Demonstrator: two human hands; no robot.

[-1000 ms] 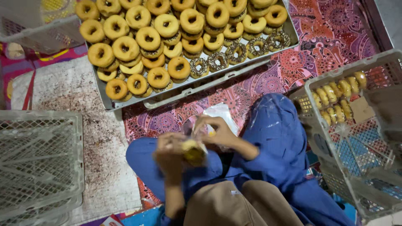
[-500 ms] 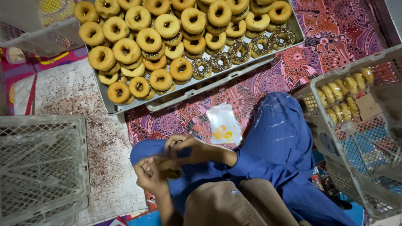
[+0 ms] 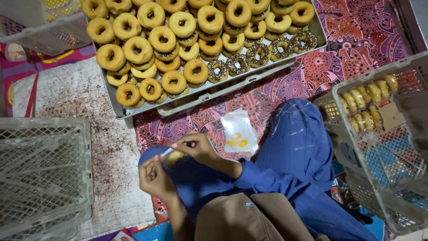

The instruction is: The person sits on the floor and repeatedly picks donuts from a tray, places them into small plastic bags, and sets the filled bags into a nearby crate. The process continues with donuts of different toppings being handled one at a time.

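Observation:
My left hand (image 3: 155, 177) and my right hand (image 3: 196, 145) meet over my blue-clad lap. Between them is a clear plastic bag with a yellowish doughnut (image 3: 174, 156) inside. My left hand cups it from below. The fingers of my right hand pinch the bag's upper edge. A small stack of empty clear bags with a yellow print (image 3: 238, 134) lies on the patterned mat just right of my right hand.
A metal tray (image 3: 133, 111) piled with several plain and sprinkled doughnuts lies ahead on the mat. A grey plastic crate (image 3: 356, 147) at the right holds bagged doughnuts. An empty mesh crate (image 3: 42, 174) stands at the left, another crate (image 3: 40, 27) at the top left.
Both hands have moved left and lower over my lap with the bagged doughnut. The stack of empty bags, partly covered before, now lies in full view.

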